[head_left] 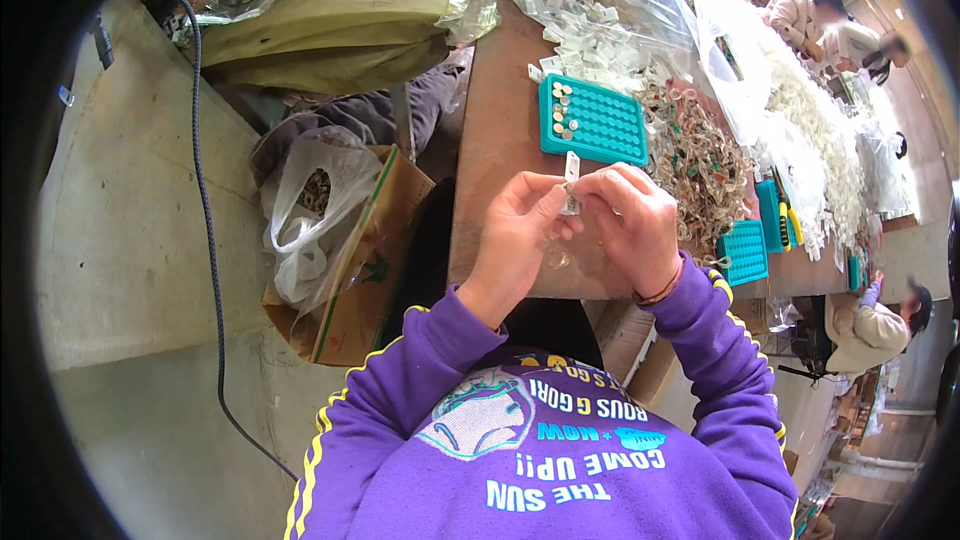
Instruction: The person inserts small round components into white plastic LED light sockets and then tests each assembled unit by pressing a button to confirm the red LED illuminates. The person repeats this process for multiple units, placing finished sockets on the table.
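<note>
Above the table's near edge, my two hands meet at a small clear plastic piece with a white tag [572, 166] sticking up. My left hand [522, 228] pinches it between thumb and fingers. Closed beside it, my right hand [632, 224] has its fingertips pressed to the same piece; they hide part of it. Just beyond my hands lies a teal tray [612, 128] with rows of small hollows. Several small round metallic-looking discs [560, 110] sit at its left end. To the right of the tray is a heap of small clear, ring-ended pieces [695, 155].
White tags [590, 45] and clear plastic bags cover the table's far side. Farther right are a second teal tray [743, 252] and a yellow-black tool [785, 227]. At my left stands a cardboard box [350, 315] holding a white bag [318, 190]. Other people work along the table at right.
</note>
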`<state>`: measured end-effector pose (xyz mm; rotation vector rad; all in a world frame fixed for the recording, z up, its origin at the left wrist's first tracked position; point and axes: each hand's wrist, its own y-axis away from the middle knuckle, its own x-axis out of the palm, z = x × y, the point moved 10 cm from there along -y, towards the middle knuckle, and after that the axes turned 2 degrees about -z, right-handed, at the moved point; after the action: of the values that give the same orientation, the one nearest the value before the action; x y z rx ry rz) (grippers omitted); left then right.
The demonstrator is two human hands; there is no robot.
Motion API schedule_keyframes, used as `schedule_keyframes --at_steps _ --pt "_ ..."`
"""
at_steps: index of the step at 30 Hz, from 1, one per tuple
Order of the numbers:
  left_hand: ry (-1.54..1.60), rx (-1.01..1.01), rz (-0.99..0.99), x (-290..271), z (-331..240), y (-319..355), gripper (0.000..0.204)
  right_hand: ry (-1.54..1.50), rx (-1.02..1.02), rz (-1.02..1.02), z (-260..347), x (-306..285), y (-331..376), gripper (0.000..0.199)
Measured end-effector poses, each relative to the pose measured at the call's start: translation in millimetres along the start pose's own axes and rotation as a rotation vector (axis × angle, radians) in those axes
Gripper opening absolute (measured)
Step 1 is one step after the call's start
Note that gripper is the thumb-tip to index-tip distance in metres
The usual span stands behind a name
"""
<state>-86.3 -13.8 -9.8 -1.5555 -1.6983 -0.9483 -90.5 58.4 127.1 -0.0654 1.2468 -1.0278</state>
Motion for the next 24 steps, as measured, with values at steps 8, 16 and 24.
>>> schedule_keyframes --at_steps 8,16,24 --pt "0.068 0.018 -0.001 -1 -1 -1 0.016 0.101 -0.218 -0.076 22 5 11 0.038" --pt "0.102 0.021 0.031 -3 -2 -1 0.015 0.203 -0.254 -0.063 30 12 20 0.041" --pt "0.114 0.058 -0.012 -1 -6 0 0.014 0.101 -0.186 -0.069 24 10 15 0.043"
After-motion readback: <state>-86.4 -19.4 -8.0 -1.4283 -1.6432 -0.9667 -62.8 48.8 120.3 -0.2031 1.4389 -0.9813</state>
